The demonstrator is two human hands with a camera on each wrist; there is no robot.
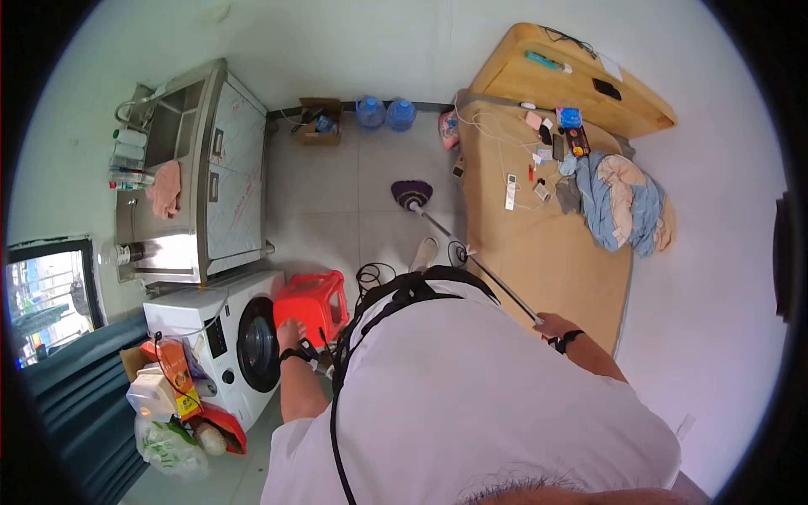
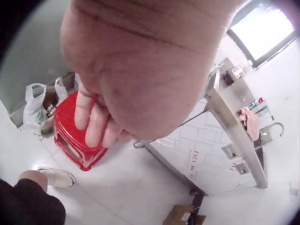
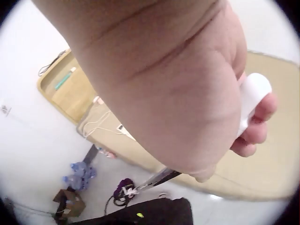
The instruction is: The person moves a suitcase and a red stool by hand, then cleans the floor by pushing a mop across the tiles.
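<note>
under the left hand [image 1: 290, 332]: 1 red plastic stool [image 1: 313, 303], standing on the floor tiles just beside the washing machine [image 1: 231, 341]; the fingers [image 2: 96, 123] curl over its top edge and grip it, as the left wrist view shows.

in the right hand [image 1: 551, 324]: 1 mop handle [image 1: 480, 268], held with fingers wrapped round its white end; the shaft slopes down and away to a purple mop head [image 1: 411, 194] lying on the floor well ahead of both hands.

left of the left hand: washing machine, front door facing the stool; beyond it a steel sink unit [image 1: 189, 168] with a pink cloth [image 1: 166, 188] draped on its edge.

nearer than the left hand, beside the machine: 1 cardboard box [image 1: 156, 374] with orange and white items, contents not clear; 1 plastic bag [image 1: 168, 444], filled, contents not clear.

far ahead by the wall: 1 open cardboard box [image 1: 320, 120] holding something blue; 2 blue water bottles [image 1: 385, 112].

beside the right hand: wooden bed [image 1: 539, 244] with small items, cables and a bundled blue quilt [image 1: 619, 202].
</note>
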